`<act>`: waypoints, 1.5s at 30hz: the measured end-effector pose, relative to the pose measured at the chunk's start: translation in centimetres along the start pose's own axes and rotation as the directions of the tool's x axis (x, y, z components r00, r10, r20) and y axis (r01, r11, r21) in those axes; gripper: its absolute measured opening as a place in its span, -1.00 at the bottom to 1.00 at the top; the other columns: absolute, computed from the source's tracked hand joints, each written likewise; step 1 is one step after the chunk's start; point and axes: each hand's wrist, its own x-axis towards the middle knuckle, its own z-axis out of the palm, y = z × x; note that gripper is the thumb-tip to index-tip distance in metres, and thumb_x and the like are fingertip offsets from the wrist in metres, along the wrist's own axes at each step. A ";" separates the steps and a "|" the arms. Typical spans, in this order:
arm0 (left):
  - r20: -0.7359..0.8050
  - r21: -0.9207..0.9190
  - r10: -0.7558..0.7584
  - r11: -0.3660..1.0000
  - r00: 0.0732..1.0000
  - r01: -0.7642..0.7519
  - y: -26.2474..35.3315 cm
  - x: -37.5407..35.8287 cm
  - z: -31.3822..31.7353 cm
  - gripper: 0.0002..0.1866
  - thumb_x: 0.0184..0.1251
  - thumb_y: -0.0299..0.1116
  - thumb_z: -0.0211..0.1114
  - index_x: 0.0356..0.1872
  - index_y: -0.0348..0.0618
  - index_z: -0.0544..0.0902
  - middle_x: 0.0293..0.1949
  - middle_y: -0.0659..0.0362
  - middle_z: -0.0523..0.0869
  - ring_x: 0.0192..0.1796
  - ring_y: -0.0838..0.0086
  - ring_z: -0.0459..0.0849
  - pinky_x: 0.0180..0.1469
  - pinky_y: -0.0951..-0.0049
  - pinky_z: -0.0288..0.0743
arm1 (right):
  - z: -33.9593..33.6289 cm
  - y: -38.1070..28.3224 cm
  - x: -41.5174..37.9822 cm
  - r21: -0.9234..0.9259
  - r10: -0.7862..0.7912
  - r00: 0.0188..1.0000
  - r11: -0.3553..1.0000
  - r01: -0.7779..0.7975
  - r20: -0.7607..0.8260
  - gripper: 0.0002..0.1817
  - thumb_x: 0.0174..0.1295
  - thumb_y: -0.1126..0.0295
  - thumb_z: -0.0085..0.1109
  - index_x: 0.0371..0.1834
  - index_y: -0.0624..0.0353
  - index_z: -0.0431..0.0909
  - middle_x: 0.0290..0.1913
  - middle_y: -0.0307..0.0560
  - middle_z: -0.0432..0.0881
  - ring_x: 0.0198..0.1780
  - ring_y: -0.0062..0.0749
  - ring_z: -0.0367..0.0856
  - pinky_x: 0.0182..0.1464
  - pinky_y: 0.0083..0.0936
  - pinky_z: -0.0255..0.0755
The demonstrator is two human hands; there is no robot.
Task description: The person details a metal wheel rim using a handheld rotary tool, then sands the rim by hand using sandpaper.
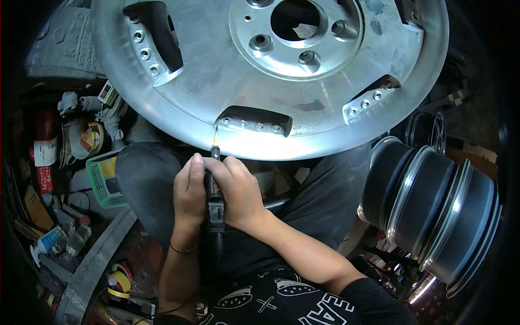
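Observation:
Both hands are wrapped round a slim black rotary tool, my left hand on its left side and my right hand on its right. From the tool's front a thin gold-coloured bit points away from me. Its tip is right at the left corner of a slot with several small bolt holes along its lip. That slot is cut in a large bare-metal wheel, which lies face up in front of me, above my knees. More slots and a round centre hole show farther in.
Several dark wheel rims with shiny edges are stacked on the right. To the left are a green plastic basket, a metal beam, rolls of tape, small bottles and a red cylinder.

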 end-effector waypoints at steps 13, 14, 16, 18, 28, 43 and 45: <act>-0.016 0.057 0.069 0.996 0.998 -0.068 0.0 -0.1 0.0 -0.55 0.64 -0.17 -0.11 -0.36 -0.32 0.53 -0.55 0.17 0.52 -0.46 0.51 0.44 -0.36 0.39 0.35 | 0.0 0.2 0.0 -0.016 -0.032 0.999 0.999 0.032 -0.002 -0.38 0.00 0.50 0.32 0.22 0.11 0.44 -0.20 0.09 0.47 -0.10 0.12 0.54 -0.14 -0.09 0.52; -0.008 0.018 0.050 0.999 0.999 -0.049 -0.1 -0.1 -0.1 -0.56 0.64 -0.17 -0.10 -0.37 -0.32 0.53 -0.55 0.18 0.52 -0.47 0.51 0.43 -0.36 0.39 0.34 | -0.1 0.1 0.0 -0.010 -0.034 0.999 0.999 0.033 -0.008 -0.38 -0.01 0.49 0.33 0.23 0.12 0.44 -0.20 0.09 0.46 -0.10 0.12 0.54 -0.14 -0.09 0.51; -0.002 0.069 0.098 0.993 0.995 -0.098 0.0 -0.1 0.5 -0.56 0.64 -0.18 -0.09 -0.37 -0.32 0.52 -0.56 0.16 0.51 -0.47 0.51 0.43 -0.37 0.38 0.34 | -0.3 0.0 -0.2 -0.005 -0.035 0.999 0.999 0.035 -0.014 -0.37 -0.01 0.48 0.34 0.23 0.13 0.43 -0.21 0.10 0.46 -0.11 0.12 0.54 -0.14 -0.09 0.51; 0.006 0.120 0.146 0.982 0.989 -0.146 0.0 -0.2 1.0 -0.57 0.64 -0.20 -0.09 -0.38 -0.32 0.51 -0.57 0.14 0.50 -0.48 0.50 0.42 -0.38 0.38 0.34 | -0.9 0.3 -0.7 -0.011 -0.006 1.000 1.000 0.006 -0.018 -0.36 -0.02 0.45 0.35 0.23 0.14 0.43 -0.22 0.10 0.46 -0.12 0.12 0.54 -0.16 -0.10 0.51; 0.020 0.138 0.070 0.988 0.997 -0.072 -0.4 -0.2 1.7 -0.59 0.63 -0.23 -0.08 -0.36 -0.34 0.53 -0.54 -0.05 0.54 -0.48 0.35 0.49 -0.35 0.27 0.39 | -1.5 0.9 -1.1 -0.002 0.005 1.000 1.000 -0.005 -0.028 -0.39 -0.02 0.47 0.34 0.20 0.16 0.45 -0.22 0.10 0.47 -0.14 0.11 0.54 -0.17 -0.09 0.50; 0.018 0.229 0.091 0.969 0.996 -0.093 0.5 -0.2 1.4 -0.55 0.63 -0.18 -0.12 -0.35 -0.34 0.52 -0.52 -0.08 0.54 -0.45 0.35 0.49 -0.32 0.26 0.39 | -1.2 1.0 -0.6 0.044 -0.046 0.999 0.998 0.047 -0.023 -0.43 0.00 0.51 0.28 0.19 0.14 0.47 -0.22 0.10 0.48 -0.11 0.13 0.54 -0.14 -0.10 0.51; 0.010 0.181 0.076 0.980 0.997 -0.077 0.2 -0.1 1.6 -0.56 0.63 -0.19 -0.11 -0.36 -0.34 0.52 -0.53 -0.09 0.53 -0.47 0.29 0.49 -0.33 0.25 0.39 | -1.4 1.0 -0.8 0.029 -0.035 0.999 0.999 0.036 -0.034 -0.43 0.00 0.51 0.28 0.19 0.13 0.47 -0.22 0.10 0.48 -0.12 0.13 0.54 -0.14 -0.10 0.50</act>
